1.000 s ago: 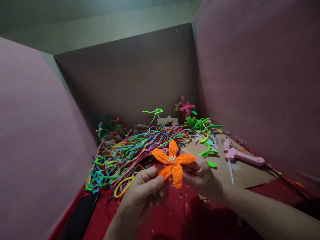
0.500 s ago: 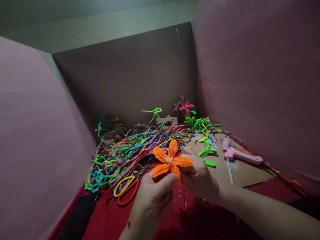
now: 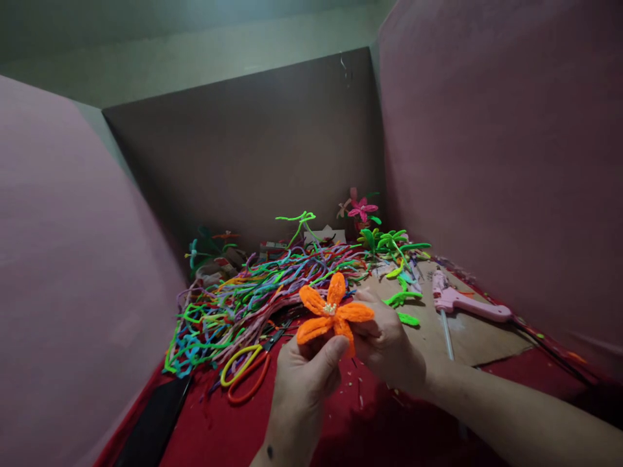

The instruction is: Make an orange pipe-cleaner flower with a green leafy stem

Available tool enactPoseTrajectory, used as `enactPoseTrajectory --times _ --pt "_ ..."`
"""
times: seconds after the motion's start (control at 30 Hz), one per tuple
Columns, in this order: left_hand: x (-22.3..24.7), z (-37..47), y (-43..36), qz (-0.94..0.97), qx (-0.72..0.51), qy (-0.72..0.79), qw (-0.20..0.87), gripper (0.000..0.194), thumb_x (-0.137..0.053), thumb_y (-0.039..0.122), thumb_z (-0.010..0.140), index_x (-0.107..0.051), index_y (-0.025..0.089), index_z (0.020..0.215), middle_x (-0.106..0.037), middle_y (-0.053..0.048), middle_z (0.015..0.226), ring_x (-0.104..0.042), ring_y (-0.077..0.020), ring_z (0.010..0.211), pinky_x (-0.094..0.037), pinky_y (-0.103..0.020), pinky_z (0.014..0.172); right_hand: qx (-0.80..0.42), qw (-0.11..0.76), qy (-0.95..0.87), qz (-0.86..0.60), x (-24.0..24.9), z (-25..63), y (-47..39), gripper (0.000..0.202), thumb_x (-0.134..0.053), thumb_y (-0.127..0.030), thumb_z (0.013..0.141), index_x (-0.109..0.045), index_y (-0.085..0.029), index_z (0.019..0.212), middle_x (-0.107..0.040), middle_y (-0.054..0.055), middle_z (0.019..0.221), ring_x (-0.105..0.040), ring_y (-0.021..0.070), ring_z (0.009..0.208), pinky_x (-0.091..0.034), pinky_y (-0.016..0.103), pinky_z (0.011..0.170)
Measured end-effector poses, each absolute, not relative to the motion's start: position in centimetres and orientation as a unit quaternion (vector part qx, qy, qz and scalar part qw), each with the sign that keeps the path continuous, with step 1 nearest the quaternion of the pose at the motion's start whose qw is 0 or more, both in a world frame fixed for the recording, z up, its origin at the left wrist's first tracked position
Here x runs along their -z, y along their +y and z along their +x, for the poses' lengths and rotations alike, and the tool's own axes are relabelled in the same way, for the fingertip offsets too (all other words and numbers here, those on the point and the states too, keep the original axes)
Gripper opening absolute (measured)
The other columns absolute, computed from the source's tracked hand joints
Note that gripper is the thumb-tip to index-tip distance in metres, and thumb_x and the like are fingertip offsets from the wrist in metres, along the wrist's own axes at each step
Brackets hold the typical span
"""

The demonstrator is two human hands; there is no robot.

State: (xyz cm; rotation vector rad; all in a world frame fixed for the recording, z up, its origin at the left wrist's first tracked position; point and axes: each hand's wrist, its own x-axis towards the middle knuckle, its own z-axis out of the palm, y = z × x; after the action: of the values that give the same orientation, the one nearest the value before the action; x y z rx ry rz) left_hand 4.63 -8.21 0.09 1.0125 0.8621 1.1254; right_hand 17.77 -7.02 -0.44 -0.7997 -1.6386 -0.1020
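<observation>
A: Counting from the left, what lies on the table (image 3: 209,421)?

B: One tangled heap of pipe cleaners (image 3: 243,292), too many to count, toward the left edge. One pair of scissors (image 3: 248,370) with a yellow and an orange loop sits just at its near side. Then two hands: the left hand (image 3: 304,373) and the right hand (image 3: 387,337), both pinched around one orange flower (image 3: 333,311), held above the table's near middle. Five petals show.

A: And further right?

B: One pink flower (image 3: 361,209) at the far edge, one cluster of green stems (image 3: 392,243), one sheet of cardboard (image 3: 467,331), one pink glue gun (image 3: 467,301) on it.

A: Any change from a second ago?

B: The left hand has slid right, uncovering the scissors; the orange flower has hardly moved.
</observation>
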Motion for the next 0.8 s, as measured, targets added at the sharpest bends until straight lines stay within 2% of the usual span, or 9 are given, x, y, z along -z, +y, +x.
enactPoseTrajectory --times 0.1,0.2,0.3,0.4,0.47,0.57,0.67,0.73,0.8 --pt "0.0 3.9 -8.0 0.467 -0.487 0.36 0.645 0.032 -0.075 0.036 0.06 -0.051 0.015 0.067 -0.032 0.011 0.043 -0.022 -0.0012 0.035 -0.019 -0.016 0.035 -0.02 0.625 -0.698 -0.349 0.7 17.7 -6.9 0.029 -0.049 -0.017 0.077 -0.041 -0.018 0.049 -0.042 -0.001 0.052 -0.037 0.013 0.055 -0.034 0.029 0.057" --pt "-0.3 3.0 -7.7 0.506 -0.507 0.343 0.608 0.034 -0.074 0.037 0.062 -0.058 0.015 0.081 -0.051 0.005 0.058 -0.038 -0.0043 0.042 -0.032 -0.017 0.04 -0.238 0.639 -0.65 -0.335 0.7 17.6 -6.7 0.02 -0.054 -0.021 0.078 -0.057 -0.017 0.059 -0.052 0.0 0.057 -0.045 0.0127 0.057 -0.04 0.027 0.058" --pt "-0.6 2.8 -7.6 0.57 -0.533 0.384 0.493 0.027 -0.07 0.031 0.069 -0.058 0.017 0.089 -0.06 -0.001 0.078 -0.054 -0.01 0.066 -0.044 -0.02 0.06 -0.444 0.649 -0.555 -0.272 0.2 17.5 -6.4 0.013 -0.059 -0.026 0.078 -0.068 -0.018 0.078 -0.063 0.002 0.068 -0.056 0.0142 0.066 -0.045 0.027 0.065" --pt "-0.2 3.6 -7.7 0.662 -0.501 0.41 0.377 0.032 -0.064 0.027 0.074 -0.054 0.019 0.103 -0.063 -0.006 0.098 -0.059 -0.0171 0.088 -0.046 -0.026 0.076 -0.522 0.669 -0.479 -0.228 0.0 17.3 -6.1 0.014 -0.066 -0.028 0.073 -0.071 -0.018 0.081 -0.066 0.002 0.071 -0.059 0.0154 0.07 -0.047 0.028 0.07" --pt "0.3 4.4 -7.7 0.725 -0.476 0.412 0.279 0.037 -0.06 0.024 0.077 -0.049 0.019 0.112 -0.062 -0.009 0.107 -0.06 -0.0198 0.094 -0.045 -0.029 0.08 -0.54 0.672 -0.457 -0.22 0.1 17.3 -6.1 0.014 -0.067 -0.028 0.072 -0.072 -0.018 0.081 -0.068 0.002 0.073 -0.06 0.0159 0.072 -0.047 0.028 0.071" --pt "1.3 5.3 -7.3 0.785 -0.435 0.433 0.082 0.023 -0.052 0.022 0.081 -0.052 0.015 0.103 -0.066 -0.011 0.087 -0.064 -0.0209 0.073 -0.045 -0.027 0.063 -0.531 0.674 -0.453 -0.242 0.2 17.2 -6.3 0.014 -0.068 -0.027 0.071 -0.073 -0.018 0.081 -0.069 0.003 0.079 -0.061 0.0168 0.077 -0.047 0.029 0.075" --pt "1.9 5.4 -6.8 0.794 -0.399 0.455 -0.062 0.011 -0.046 0.022 0.085 -0.055 0.016 0.084 -0.062 -0.007 0.066 -0.059 -0.0187 0.052 -0.035 -0.026 0.047 -0.516 0.673 -0.459 -0.264 0.3 17.0 -6.3 0.017 -0.069 -0.03 0.071 -0.073 -0.018 0.083 -0.069 0.003 0.082 -0.061 0.0175 0.079 -0.046 0.03 0.079" --pt "2.0 5.2 -6.4 0.796 -0.4 0.447 -0.075 0.015 -0.042 0.018 0.086 -0.056 0.017 0.079 -0.06 -0.005 0.062 -0.056 -0.0168 0.05 -0.032 -0.025 0.047 -0.512 0.674 -0.461 -0.269 0.4 16.8 -6.2 0.022 -0.069 -0.033 0.07 -0.072 -0.017 0.085 -0.069 0.004 0.082 -0.061 0.0178 0.079 -0.045 0.032 0.082" --pt "1.8 5.1 -6.0 0.794 -0.423 0.436 -0.014 0.019 -0.039 0.015 0.085 -0.057 0.018 0.079 -0.059 -0.004 0.062 -0.054 -0.0151 0.05 -0.033 -0.024 0.049 -0.501 0.678 -0.462 -0.276 0.6 16.7 -6.1 0.025 -0.069 -0.035 0.07 -0.072 -0.017 0.087 -0.069 0.004 0.081 -0.06 0.0174 0.077 -0.045 0.032 0.082"
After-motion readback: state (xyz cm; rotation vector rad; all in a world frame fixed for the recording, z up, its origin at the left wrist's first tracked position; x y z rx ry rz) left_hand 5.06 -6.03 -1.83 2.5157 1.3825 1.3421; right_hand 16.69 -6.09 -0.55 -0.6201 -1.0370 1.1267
